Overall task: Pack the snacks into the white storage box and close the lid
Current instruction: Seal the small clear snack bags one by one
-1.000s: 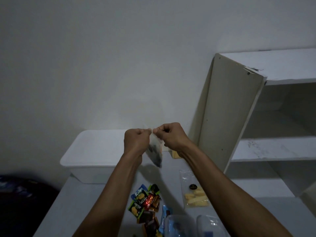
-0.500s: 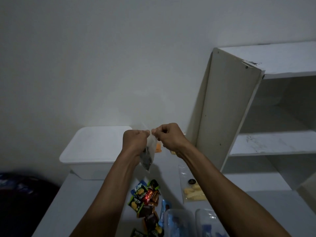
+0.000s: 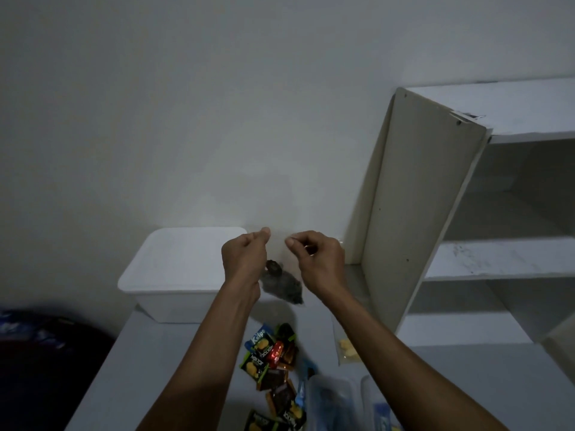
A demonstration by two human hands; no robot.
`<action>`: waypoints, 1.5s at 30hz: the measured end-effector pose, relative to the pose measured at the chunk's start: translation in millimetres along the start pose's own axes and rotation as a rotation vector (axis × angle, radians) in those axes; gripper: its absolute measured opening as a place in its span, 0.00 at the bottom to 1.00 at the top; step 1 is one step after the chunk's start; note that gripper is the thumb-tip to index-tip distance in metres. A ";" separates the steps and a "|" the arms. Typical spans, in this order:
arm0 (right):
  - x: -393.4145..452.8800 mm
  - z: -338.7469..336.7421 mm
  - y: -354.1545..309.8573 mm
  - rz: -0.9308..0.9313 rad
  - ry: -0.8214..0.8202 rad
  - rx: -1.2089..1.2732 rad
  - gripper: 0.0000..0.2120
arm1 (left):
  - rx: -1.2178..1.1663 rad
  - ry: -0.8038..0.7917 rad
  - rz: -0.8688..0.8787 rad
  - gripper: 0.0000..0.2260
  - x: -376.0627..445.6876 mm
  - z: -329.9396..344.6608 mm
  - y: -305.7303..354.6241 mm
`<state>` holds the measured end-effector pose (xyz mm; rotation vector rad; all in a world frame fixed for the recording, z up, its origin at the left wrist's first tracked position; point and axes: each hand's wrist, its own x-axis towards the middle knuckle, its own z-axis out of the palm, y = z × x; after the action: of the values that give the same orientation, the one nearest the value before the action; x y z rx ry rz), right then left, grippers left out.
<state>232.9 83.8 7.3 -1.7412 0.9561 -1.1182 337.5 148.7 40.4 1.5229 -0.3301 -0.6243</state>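
The white storage box (image 3: 183,262) stands at the back left of the table with its lid on. In front of it I hold a small clear bag with dark snacks (image 3: 281,281) in the air. My left hand (image 3: 245,256) and my right hand (image 3: 314,259) each pinch one side of the bag's top edge, a short gap between them. A pile of colourful snack packets (image 3: 270,353) lies on the table below my arms. A clear bag of yellow snacks (image 3: 347,349) lies to its right, partly hidden by my right forearm.
A white shelf unit (image 3: 417,213) rises at the right, its side panel close to my right hand. Clear plastic containers (image 3: 329,399) sit at the table's near edge. A dark object (image 3: 46,343) lies off the table's left side. A wall stands behind the box.
My hands have drawn apart from touching, spreading the top of the clear bag. The bag's dark contents swung lower and to the right.
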 end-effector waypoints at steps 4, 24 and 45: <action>5.6 -15.1 -5.3 0.057 -0.035 0.101 0.03 | 0.090 0.059 0.127 0.14 12.1 -21.7 -11.5; 4.8 -12.2 61.8 0.247 0.057 0.123 0.05 | 0.079 -0.207 0.075 0.01 51.4 -16.6 -70.2; 143.4 94.7 239.4 0.418 0.005 0.116 0.04 | 0.330 0.205 0.007 0.03 231.4 70.2 -178.4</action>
<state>328.9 -109.0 -193.8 -1.3632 1.1688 -0.8850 452.9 -28.6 -173.0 1.8841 -0.2903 -0.4154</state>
